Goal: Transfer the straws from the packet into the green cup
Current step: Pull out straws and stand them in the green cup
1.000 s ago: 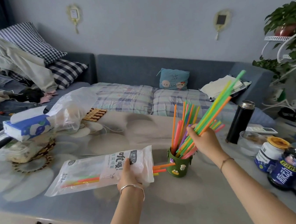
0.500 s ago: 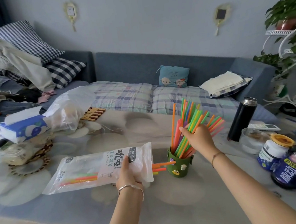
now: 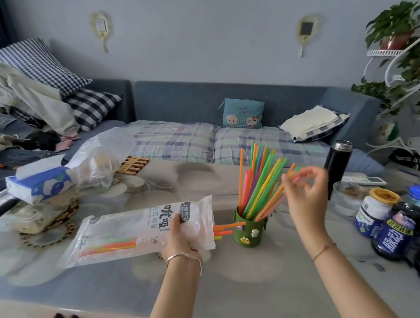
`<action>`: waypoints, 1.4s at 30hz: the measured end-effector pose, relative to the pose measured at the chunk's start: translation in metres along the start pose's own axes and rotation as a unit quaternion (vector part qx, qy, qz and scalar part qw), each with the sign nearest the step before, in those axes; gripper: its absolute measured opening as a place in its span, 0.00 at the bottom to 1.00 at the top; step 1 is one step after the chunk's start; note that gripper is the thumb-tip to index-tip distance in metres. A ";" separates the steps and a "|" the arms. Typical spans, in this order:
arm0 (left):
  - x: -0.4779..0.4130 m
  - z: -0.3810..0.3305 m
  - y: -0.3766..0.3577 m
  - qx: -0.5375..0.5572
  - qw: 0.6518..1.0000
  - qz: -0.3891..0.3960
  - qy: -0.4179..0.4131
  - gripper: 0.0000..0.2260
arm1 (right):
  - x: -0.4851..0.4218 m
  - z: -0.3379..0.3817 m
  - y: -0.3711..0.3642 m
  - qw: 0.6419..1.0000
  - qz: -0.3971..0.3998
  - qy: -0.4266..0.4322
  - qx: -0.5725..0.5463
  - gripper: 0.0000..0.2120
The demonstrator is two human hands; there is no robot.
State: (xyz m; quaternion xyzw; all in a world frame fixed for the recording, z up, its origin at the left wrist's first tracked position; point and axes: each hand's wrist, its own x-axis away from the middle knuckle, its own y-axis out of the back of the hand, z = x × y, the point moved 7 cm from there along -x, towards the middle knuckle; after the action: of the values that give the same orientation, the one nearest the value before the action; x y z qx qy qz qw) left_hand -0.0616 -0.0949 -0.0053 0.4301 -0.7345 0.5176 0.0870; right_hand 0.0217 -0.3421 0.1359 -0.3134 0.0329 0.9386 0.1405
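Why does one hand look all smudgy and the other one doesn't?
In the head view, the right hand is smeared by motion blur beside the straws in the green cup, its fingers apart; the left hand looks sharp, gripping the packet. The wide lens also bends the plant stand at the right edge.

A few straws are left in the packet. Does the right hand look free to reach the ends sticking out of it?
Probably yes. The right hand is open and empty beside the cup, and the straw ends poke from the packet just left of the cup, uncovered.
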 end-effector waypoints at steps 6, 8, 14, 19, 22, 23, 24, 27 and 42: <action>0.031 -0.010 -0.006 -0.029 0.999 0.006 -0.035 0.21 | 0.076 -0.041 -0.046 0.925 0.093 -0.332 -0.160 0.07; 0.034 -0.019 -0.005 -0.077 0.993 0.006 -0.089 0.21 | 0.107 -0.043 -0.069 0.825 0.104 -0.469 -0.296 0.11; 0.061 -0.043 -0.029 -0.244 0.936 0.097 -0.233 0.16 | 0.159 -0.030 -0.106 0.703 0.101 -0.585 -0.391 0.12; 0.075 -0.046 -0.047 -0.360 0.861 0.192 -0.304 0.08 | 0.178 -0.026 -0.112 0.690 0.120 -0.587 -0.406 0.13; 0.082 -0.048 -0.053 -0.355 0.857 0.216 -0.305 0.10 | 0.187 -0.022 -0.106 0.693 0.118 -0.598 -0.384 0.10; 0.082 -0.049 -0.054 -0.349 0.859 0.221 -0.302 0.10 | 0.188 -0.022 -0.105 0.695 0.115 -0.599 -0.381 0.10; 0.082 -0.050 -0.055 -0.345 0.861 0.224 -0.300 0.09 | 0.188 -0.019 -0.105 0.695 0.117 -0.598 -0.382 0.10; 0.083 -0.052 -0.056 -0.333 0.866 0.219 -0.301 0.07 | 0.187 -0.016 -0.103 0.704 0.138 -0.595 -0.364 0.10; 0.004 -0.027 0.009 -0.054 0.998 0.024 -0.015 0.40 | 0.097 -0.013 -0.042 0.871 -0.005 -0.378 -0.312 0.07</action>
State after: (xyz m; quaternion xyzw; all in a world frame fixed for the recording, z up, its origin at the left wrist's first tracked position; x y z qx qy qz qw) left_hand -0.0795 -0.0735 0.0030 0.4152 -0.7726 0.4726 0.0864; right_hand -0.0326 -0.2799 0.0688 0.0379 -0.3191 0.9460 0.0420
